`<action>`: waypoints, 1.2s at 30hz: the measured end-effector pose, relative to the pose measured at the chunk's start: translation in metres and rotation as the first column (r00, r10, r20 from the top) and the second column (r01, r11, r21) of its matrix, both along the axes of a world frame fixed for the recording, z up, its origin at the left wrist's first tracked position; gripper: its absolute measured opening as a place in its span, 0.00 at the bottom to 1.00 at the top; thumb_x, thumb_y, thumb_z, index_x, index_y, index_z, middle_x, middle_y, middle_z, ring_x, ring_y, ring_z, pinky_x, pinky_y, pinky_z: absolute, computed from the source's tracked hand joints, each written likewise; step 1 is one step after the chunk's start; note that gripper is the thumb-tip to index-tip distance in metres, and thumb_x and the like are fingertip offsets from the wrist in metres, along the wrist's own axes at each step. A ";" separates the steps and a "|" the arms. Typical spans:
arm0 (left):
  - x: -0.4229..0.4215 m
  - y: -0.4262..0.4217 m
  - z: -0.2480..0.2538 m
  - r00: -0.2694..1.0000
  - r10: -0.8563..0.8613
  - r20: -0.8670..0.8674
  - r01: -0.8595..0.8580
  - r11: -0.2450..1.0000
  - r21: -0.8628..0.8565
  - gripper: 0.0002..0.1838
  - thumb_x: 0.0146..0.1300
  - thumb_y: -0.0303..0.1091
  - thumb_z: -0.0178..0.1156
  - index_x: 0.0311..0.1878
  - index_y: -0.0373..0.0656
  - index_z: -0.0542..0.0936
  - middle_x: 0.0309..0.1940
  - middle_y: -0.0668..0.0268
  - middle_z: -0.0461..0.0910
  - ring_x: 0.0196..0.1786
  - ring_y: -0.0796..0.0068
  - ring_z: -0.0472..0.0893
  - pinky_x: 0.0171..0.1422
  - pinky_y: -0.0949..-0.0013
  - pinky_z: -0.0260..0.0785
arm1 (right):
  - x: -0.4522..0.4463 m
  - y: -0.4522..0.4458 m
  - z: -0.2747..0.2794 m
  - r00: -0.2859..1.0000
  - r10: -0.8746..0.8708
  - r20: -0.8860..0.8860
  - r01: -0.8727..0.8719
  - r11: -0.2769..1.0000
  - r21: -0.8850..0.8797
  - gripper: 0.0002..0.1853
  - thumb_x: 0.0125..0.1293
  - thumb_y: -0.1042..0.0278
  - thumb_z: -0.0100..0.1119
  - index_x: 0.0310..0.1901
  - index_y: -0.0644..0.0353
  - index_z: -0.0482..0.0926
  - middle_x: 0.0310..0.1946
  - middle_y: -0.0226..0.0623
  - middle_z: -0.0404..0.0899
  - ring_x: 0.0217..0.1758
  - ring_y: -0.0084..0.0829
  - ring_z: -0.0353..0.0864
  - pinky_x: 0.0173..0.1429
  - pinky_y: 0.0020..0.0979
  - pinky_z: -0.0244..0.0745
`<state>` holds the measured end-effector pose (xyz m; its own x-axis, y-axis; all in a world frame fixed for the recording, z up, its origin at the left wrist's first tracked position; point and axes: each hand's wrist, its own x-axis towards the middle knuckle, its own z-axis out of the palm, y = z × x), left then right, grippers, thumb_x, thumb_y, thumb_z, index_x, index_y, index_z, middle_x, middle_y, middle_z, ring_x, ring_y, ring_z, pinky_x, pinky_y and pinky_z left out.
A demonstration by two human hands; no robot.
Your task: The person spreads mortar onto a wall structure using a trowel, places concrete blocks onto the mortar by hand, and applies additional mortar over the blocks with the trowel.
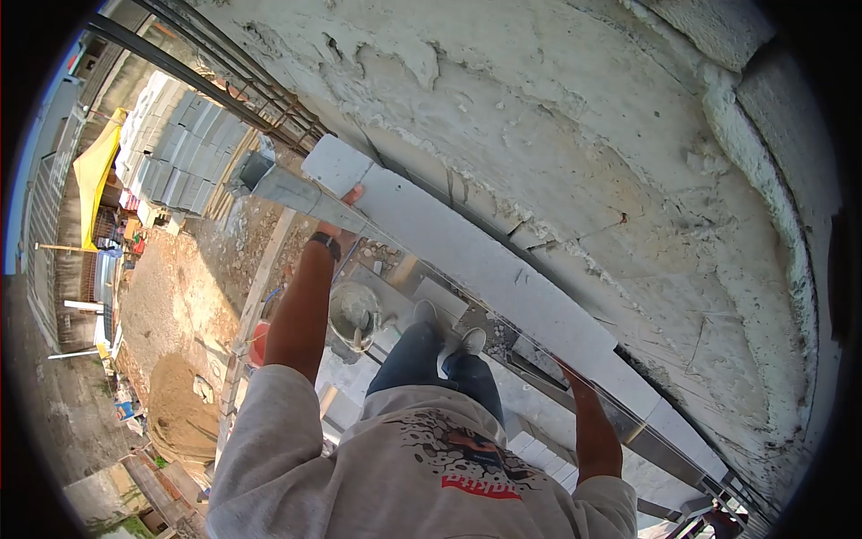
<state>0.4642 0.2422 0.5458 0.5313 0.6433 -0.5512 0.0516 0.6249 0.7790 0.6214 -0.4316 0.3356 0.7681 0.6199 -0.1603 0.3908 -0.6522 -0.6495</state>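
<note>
A long white block (485, 256) lies diagonally along the rough plastered wall. My left hand (343, 235) is at its upper left end, with fingertips against the block's near side; a grey board edge (310, 199) partly covers this hand. Farther down the block, my right hand (567, 370) reaches to the near edge, its fingers hidden by the block. A thin taut line runs along that edge. Another pale block (687, 440) continues the row at the lower right.
A bucket (355, 310) of grey mix stands left of my feet on the platform. Steel bars (242, 85) stick out at the upper left. Beyond a timber rail (256, 314), the ground lies far below, with stacked grey blocks (184, 144) and a sand heap (184, 404).
</note>
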 end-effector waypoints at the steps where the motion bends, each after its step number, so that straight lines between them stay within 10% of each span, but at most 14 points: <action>1: -0.001 0.001 -0.003 0.999 0.024 0.025 -0.024 1.000 -0.015 0.38 0.55 0.44 0.76 0.68 0.47 0.70 0.62 0.63 0.76 0.63 0.58 0.75 0.64 0.49 0.72 | 0.000 0.000 0.001 1.000 0.002 -0.004 -0.002 1.000 -0.003 0.24 0.63 0.54 0.66 0.60 0.52 0.79 0.54 0.38 0.83 0.59 0.42 0.78 0.65 0.45 0.72; 9: 0.000 0.006 -0.022 0.984 0.081 0.158 -0.070 0.995 -0.073 0.33 0.56 0.34 0.74 0.65 0.44 0.73 0.57 0.63 0.78 0.59 0.59 0.77 0.62 0.52 0.74 | 0.001 -0.002 0.009 0.999 -0.008 -0.034 0.007 1.000 -0.028 0.25 0.65 0.49 0.59 0.61 0.50 0.78 0.56 0.37 0.81 0.61 0.42 0.77 0.66 0.46 0.71; 21: -0.010 0.030 -0.050 0.998 -0.056 0.031 0.056 0.998 0.023 0.38 0.59 0.50 0.71 0.67 0.40 0.72 0.63 0.57 0.77 0.63 0.54 0.76 0.70 0.50 0.68 | 0.001 0.006 0.005 0.977 -0.129 -0.169 0.150 0.982 0.114 0.28 0.69 0.40 0.49 0.63 0.47 0.76 0.59 0.34 0.79 0.63 0.42 0.76 0.67 0.47 0.70; 24: -0.004 0.014 -0.032 0.981 -0.124 0.152 0.137 0.987 -0.085 0.38 0.60 0.52 0.69 0.68 0.42 0.71 0.63 0.59 0.77 0.65 0.55 0.75 0.72 0.50 0.65 | 0.005 0.019 -0.003 0.825 -0.199 -0.529 0.420 0.842 0.339 0.29 0.70 0.38 0.46 0.63 0.46 0.76 0.60 0.34 0.79 0.63 0.42 0.76 0.68 0.47 0.69; 28: 0.003 0.002 -0.015 0.978 -0.111 0.177 0.131 0.985 -0.110 0.38 0.61 0.54 0.68 0.70 0.44 0.70 0.66 0.60 0.74 0.68 0.55 0.73 0.73 0.48 0.64 | 0.006 0.033 -0.021 0.295 0.065 -0.953 0.903 0.306 0.301 0.30 0.71 0.35 0.43 0.64 0.45 0.75 0.61 0.33 0.78 0.64 0.42 0.75 0.68 0.48 0.69; 36: -0.007 0.020 -0.032 0.979 -0.161 0.123 0.183 0.964 -0.192 0.41 0.60 0.59 0.66 0.71 0.46 0.69 0.70 0.61 0.71 0.70 0.55 0.70 0.74 0.45 0.60 | -0.004 0.043 0.039 0.281 0.172 -0.944 0.912 0.257 0.318 0.31 0.71 0.34 0.44 0.65 0.45 0.74 0.63 0.34 0.77 0.66 0.43 0.73 0.70 0.51 0.66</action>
